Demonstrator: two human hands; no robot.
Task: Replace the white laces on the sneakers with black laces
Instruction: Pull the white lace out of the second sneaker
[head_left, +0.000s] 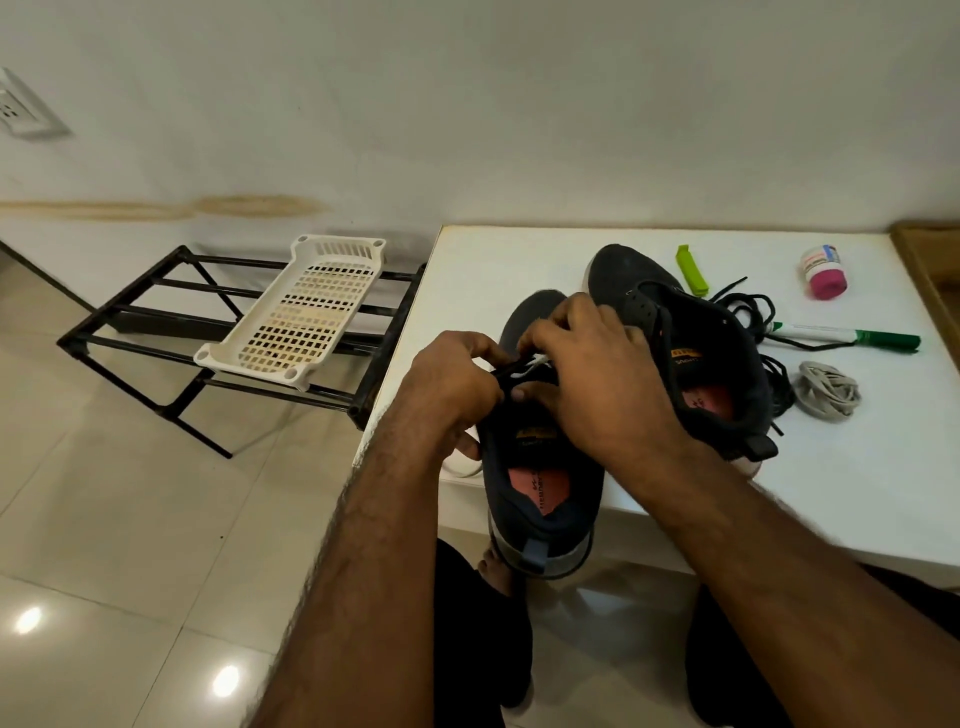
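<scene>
- A near sneaker (540, 467), dark with a reddish insole, sits at the front left corner of the white bench (831, 493), its heel hanging past the bench edge towards the person
- The left hand (457, 384) is curled over the left side of this sneaker's lacing area, fingertips pinching a dark lace end beside a bit of white lace (530, 364)
- The right hand (597, 374) lies over the tongue from the right, fingers bent and pressed down at the same spot; exactly what its fingertips pinch is hidden
- A second sneaker (691, 343), also dark, lies just behind and to the right of the first, tilted, with its opening facing the camera and no lace visible in its eyelets
- Loose black laces (748, 312) are tangled on the bench to the right of the second sneaker, partly under it
- A bundled pale lace (826, 389) lies further right, near the black tangle but apart from both sneakers
- A green marker (852, 336) rests across the black laces, a green clip (691, 270) lies behind the second sneaker, and a small jar with a pink base (823, 273) stands near the far right
- Left of the bench, a white plastic tray (301, 312) lies on a black metal rack (145, 312) on the tiled floor
</scene>
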